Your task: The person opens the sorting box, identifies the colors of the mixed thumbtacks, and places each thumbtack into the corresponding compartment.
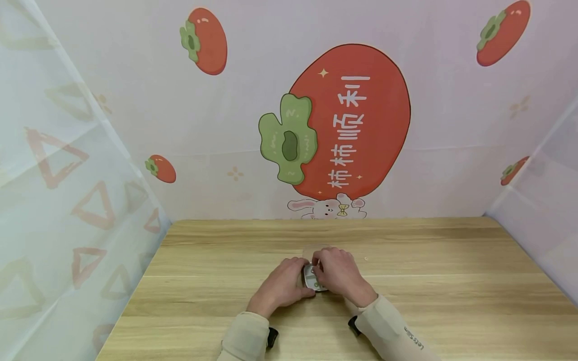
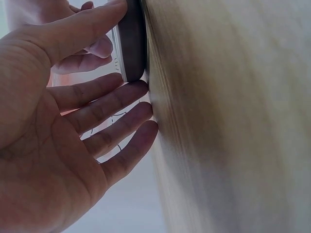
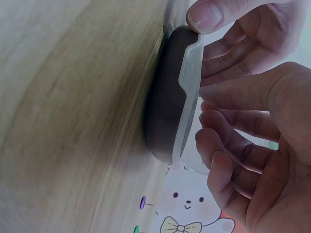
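A small rounded case [image 1: 310,279] with a dark base and a white top tray sits on the table; small coloured items show inside it. My left hand [image 1: 284,283] holds it from the left side, thumb on the near edge and fingers at the far side. Over the tray is my right hand [image 1: 339,271], its thumb and index fingertips close together right at the tray surface and the other fingers curled. I cannot tell whether these fingertips pinch something. The right wrist view shows the case's dark side wall [image 3: 167,97] and white rim.
A clear plastic lid [image 1: 310,247] lies just behind the case. Beyond it in the right wrist view are a purple-headed pin [image 3: 142,202] and a green-headed pin [image 3: 136,229]. The wooden table [image 1: 203,301] meets a printed backdrop [image 1: 244,200] at the back.
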